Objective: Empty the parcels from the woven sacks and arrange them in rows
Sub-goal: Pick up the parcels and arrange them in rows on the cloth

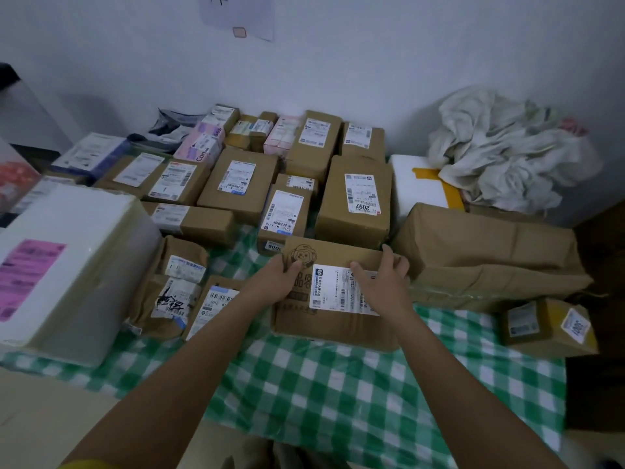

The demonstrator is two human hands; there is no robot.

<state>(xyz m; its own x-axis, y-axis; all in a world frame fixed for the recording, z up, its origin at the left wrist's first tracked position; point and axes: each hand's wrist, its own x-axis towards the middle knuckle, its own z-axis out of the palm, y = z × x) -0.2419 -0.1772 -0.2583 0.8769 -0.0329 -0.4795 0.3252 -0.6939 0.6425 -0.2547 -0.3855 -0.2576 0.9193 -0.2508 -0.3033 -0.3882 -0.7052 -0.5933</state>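
Observation:
A brown cardboard parcel with a monkey print and a white label [333,313] lies on the green-and-white checked cloth [338,394]. My left hand [275,279] grips its far left edge, thumb on top. My right hand [384,277] grips its far right corner, thumb on the label. Beyond it, several labelled cardboard parcels [355,201] stand in rows up to the wall. A heap of crumpled white woven sacks [507,150] lies at the back right.
A large white foam box with a pink label [67,265] sits at the left. A long brown-wrapped parcel [490,255] lies at the right, a small box [548,326] near the cloth's right edge. A white foam box with yellow tape [416,184] stands behind.

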